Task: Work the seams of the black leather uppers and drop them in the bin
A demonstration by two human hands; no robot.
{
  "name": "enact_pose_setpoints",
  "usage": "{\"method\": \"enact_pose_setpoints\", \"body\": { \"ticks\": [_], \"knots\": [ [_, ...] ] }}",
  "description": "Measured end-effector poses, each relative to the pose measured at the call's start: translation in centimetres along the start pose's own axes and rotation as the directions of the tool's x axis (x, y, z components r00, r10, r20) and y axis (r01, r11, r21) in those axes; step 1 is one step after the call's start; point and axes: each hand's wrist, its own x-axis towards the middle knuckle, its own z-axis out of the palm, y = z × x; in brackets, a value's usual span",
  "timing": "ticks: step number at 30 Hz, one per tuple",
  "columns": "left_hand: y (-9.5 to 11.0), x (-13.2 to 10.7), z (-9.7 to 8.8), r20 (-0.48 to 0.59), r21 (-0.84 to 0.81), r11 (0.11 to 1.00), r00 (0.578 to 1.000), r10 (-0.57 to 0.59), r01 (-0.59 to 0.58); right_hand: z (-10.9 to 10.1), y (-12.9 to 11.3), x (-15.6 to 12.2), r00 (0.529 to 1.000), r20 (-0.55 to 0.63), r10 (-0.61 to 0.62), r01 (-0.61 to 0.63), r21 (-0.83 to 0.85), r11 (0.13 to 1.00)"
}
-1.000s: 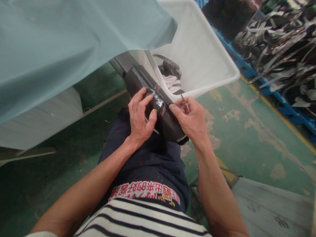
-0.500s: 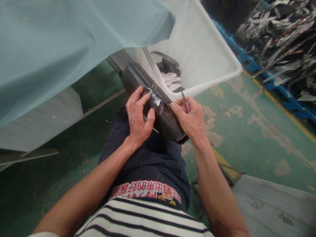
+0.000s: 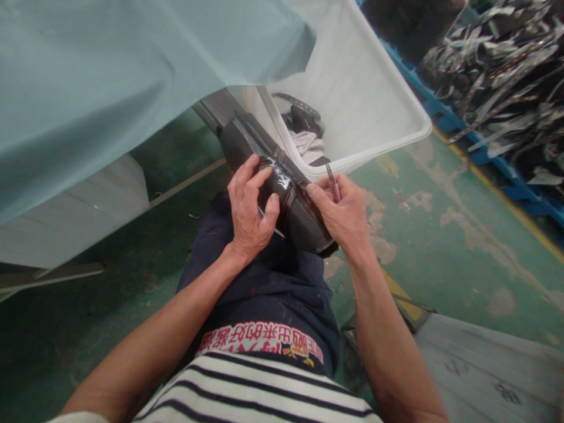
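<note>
A dark brown leather piece (image 3: 304,214) with seams and a glossy patch with a white mark is wrapped around a metal arm (image 3: 219,108) in front of my lap. My left hand (image 3: 251,208) rests on its near side, fingers curled over the glossy part and thumb apart. A thin pointed metal tool (image 3: 278,232) pokes out beneath that thumb; the rest of it is hidden. On the far right side, my right hand (image 3: 346,211) pinches the leather's seam between thumb and finger. Tucked in the same hand are pink-handled tweezers (image 3: 333,185), tips pointing up.
Pale blue sheeting (image 3: 110,76) overhangs at upper left. A white bin (image 3: 374,88) holding dark and pale scraps stands just beyond the leather. At right, strips of scrap (image 3: 506,76) are heaped on a blue pallet (image 3: 497,155). A grey board (image 3: 484,370) lies lower right.
Both hands and the leather piece have shifted very slightly to the right in view. The grip of each hand looks the same.
</note>
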Motion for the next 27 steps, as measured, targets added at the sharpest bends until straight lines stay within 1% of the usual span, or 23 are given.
{"method": "enact_pose_setpoints", "body": {
  "ticks": [4, 9, 14, 15, 19, 20, 22, 24, 27],
  "knots": [
    [0.1, 0.0, -0.1, 0.003, 0.005, 1.000, 1.000, -0.003, 0.003, 0.0, 0.0, 0.0, 1.000, -0.004, -0.004, 0.004, 0.012, 1.000],
    [0.1, 0.0, -0.1, -0.003, -0.006, 1.000, 1.000, 0.026, -0.026, 0.1, 0.0, 0.0, 1.000, -0.004, 0.000, 0.000, 0.007, 1.000],
    [-0.2, 0.0, 0.0, 0.015, -0.008, 1.000, 1.000, -0.001, 0.001, 0.1, 0.2, -0.1, 0.999, -0.025, -0.028, 0.029, 0.037, 0.999],
    [-0.3, 0.0, 0.1, 0.004, -0.015, 1.000, 1.000, 0.008, -0.008, 0.2, 0.2, -0.1, 0.999, -0.029, -0.029, 0.030, 0.038, 0.999],
    [-0.6, -0.1, 0.3, -0.055, -0.023, 0.994, 0.993, 0.104, -0.105, 0.2, 0.3, -0.1, 0.998, -0.046, -0.032, 0.033, 0.025, 0.999],
    [-0.6, -0.1, 0.3, -0.051, -0.021, 0.994, 0.993, 0.104, -0.105, 0.2, 0.4, -0.1, 0.998, -0.050, -0.032, 0.034, 0.026, 0.999],
    [-0.6, 0.0, 0.2, -0.024, -0.024, 0.997, 0.997, 0.069, -0.070, 0.3, 0.6, 0.0, 0.998, -0.064, -0.029, 0.032, 0.049, 0.998],
    [-0.7, 0.0, 0.1, 0.006, -0.039, 0.999, 0.999, 0.033, -0.033, 0.4, 0.9, 0.1, 0.996, -0.085, -0.015, 0.023, 0.098, 0.995],
    [-0.8, -0.1, 0.0, 0.024, -0.046, 0.999, 0.999, 0.022, -0.021, 0.6, 1.6, 0.0, 0.995, -0.089, 0.037, -0.020, 0.187, 0.982]
  ]
}}
